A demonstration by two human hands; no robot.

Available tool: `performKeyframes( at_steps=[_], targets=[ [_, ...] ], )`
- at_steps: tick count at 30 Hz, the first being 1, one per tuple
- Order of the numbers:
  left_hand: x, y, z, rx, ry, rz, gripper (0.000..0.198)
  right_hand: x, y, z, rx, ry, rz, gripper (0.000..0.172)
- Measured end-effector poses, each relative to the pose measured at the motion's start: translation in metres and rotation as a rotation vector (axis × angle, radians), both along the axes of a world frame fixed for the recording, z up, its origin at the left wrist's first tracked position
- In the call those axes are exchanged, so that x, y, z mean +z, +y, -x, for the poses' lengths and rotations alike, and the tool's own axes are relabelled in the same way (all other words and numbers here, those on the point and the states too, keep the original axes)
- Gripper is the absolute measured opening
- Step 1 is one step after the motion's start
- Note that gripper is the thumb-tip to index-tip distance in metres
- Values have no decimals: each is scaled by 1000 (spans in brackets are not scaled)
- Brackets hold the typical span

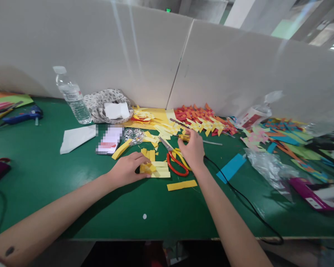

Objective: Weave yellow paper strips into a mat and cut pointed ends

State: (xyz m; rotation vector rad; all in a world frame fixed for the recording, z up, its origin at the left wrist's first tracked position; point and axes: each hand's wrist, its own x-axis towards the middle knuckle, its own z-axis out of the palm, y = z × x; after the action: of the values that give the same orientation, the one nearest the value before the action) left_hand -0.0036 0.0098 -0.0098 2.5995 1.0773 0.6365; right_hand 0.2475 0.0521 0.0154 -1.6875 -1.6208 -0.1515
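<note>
the left hand (128, 168) held yellow paper strips (161, 169) midway along the bench (105, 213).
its fingers pinched their left end, back from the near edge; the right hand (193, 150) curved beside the scissors (170, 148), and whether its fingers gripped anything could not be told.

A green table (100, 218) carries yellow paper strips (161, 170), scissors (171, 149), a phone (110, 140), a water bottle (74, 98), white paper (79, 138), a blue paper strip (231, 168) and a crumpled plastic bag (268, 170).
</note>
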Motion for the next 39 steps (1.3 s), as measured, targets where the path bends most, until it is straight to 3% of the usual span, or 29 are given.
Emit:
performKeyframes(
  at_steps=[4,8,13,17,21,26,31,39],
  targets=[
    [-1,0,0,-12,11,-35,23,-5,4,-32,-261,-204,215,50],
    [-1,0,0,-49,-12,-45,24,-17,5,-48,-338,-120,334,46],
    [-1,0,-1,-86,0,-28,25,-27,9,-58,-337,27,230,35],
    [0,0,0,-110,19,-67,22,-28,8,-51,-197,190,-74,37],
    [0,-1,1,-139,37,-88,20,-24,2,-30,-33,162,-257,38],
    [-2,-1,1,-149,41,-125,21,-21,-6,-10,220,-14,-198,35],
    [-8,0,1,-169,-2,-223,21,-23,-9,-9,431,-175,-96,35],
    [-11,0,2,-163,-19,-298,21,-24,-10,-8,533,-290,-159,37]
  ],
)
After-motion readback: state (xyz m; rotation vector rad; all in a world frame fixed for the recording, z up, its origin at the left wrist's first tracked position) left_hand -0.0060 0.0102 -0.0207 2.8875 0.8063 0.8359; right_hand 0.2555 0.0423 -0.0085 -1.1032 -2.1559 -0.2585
